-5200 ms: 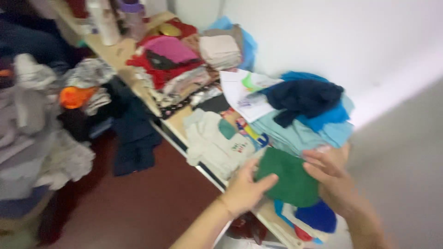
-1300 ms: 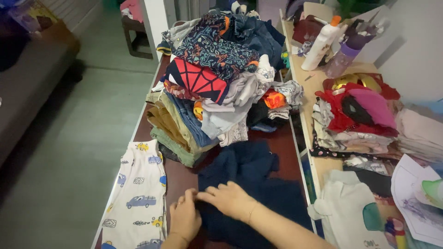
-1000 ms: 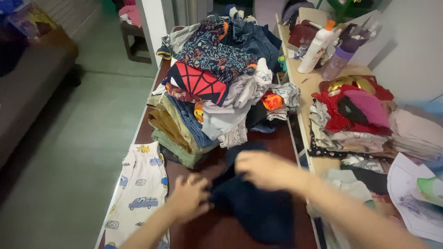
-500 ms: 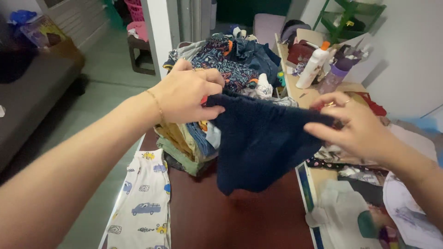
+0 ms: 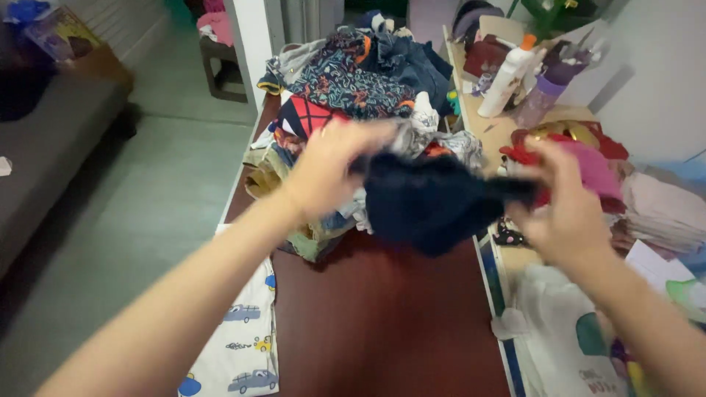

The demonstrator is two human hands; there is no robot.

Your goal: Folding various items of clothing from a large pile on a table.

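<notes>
Head view: left hand (image 5: 331, 173) and right hand (image 5: 562, 202) each pinch an end of a dark blue garment (image 5: 430, 202), held above the brown table (image 5: 375, 323), clothes pile (image 5: 353, 88) behind.

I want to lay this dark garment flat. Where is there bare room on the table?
The bare red-brown tabletop is free below the navy garment, between the car-print cloth and the white garment. Farther back the clothes pile crowds it; the side shelf is full of bottles and folded stacks.
</notes>
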